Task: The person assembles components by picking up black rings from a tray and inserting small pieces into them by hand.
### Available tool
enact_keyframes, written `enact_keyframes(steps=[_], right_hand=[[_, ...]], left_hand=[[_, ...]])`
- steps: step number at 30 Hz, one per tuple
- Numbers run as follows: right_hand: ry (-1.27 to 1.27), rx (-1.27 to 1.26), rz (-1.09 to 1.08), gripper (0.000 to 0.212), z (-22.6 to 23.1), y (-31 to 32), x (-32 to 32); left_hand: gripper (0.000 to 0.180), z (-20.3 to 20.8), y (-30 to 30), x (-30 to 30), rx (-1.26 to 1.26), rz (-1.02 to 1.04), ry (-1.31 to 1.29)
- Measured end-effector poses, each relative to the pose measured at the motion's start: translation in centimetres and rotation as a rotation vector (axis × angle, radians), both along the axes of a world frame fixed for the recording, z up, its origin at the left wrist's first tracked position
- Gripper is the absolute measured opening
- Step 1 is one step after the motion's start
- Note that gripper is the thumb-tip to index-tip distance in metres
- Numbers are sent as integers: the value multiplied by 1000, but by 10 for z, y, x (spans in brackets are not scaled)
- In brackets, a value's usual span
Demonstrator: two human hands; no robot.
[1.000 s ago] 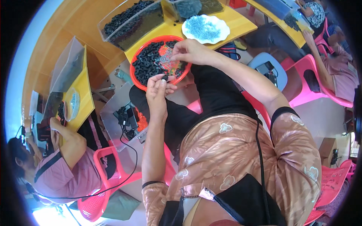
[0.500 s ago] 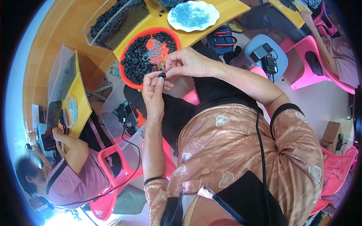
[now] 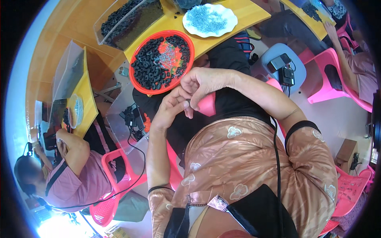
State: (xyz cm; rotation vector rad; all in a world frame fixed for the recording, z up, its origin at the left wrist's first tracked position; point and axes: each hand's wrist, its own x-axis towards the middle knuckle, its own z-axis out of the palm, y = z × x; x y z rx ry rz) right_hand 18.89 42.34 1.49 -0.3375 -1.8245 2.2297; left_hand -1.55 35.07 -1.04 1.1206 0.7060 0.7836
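Observation:
My left hand [image 3: 171, 108] and my right hand [image 3: 203, 85] meet over my lap, just below the near rim of a red basin [image 3: 132, 77]. My left thumb and fingers are pinched on a small black part, now mostly hidden by the fingers. Right beside it, the fingertips of my right hand are also pinched together; what they hold is too small and covered to name. Many black ring-like parts [image 3: 147, 67] lie in the basin, around a heap of small shiny metal pieces [image 3: 168, 55].
Beyond the basin, a white scalloped plate [image 3: 191, 29] of small clear-bluish pieces sits on the yellow table [image 3: 242, 20]. A clear bin [image 3: 131, 25] holds more black parts. A grey-blue stool [image 3: 295, 73] carries black devices at right. Another person [image 3: 79, 174] sits at left.
Both hands have moved down and slightly right, away from the basin and closer to my body, still pinched together. The black part that showed between them is now mostly covered.

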Motion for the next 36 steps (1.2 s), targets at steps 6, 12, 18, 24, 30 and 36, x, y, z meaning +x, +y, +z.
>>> enact_keyframes(steps=[6,12,18,24,30,36], right_hand=[[27,33,-24,33,-7,-5,-4],[21,70,-24,34,-20,0,-4],[-52,142,-108,25,-12,6,-2],[-209,263,-375,18,0,35,-6],[-284,1105,-470,11,0,67,-47],[-371,1329,-672,14,3,90,-66]], left_hand=[[23,0,3,-6,-38,-50,77],[20,-3,4,-5,-50,-69,100],[23,4,4,0,-34,-6,-88],[22,30,-6,-4,-47,178,-162],[17,20,-31,-3,-139,333,-426],[15,-9,-37,-4,-152,355,-469]])
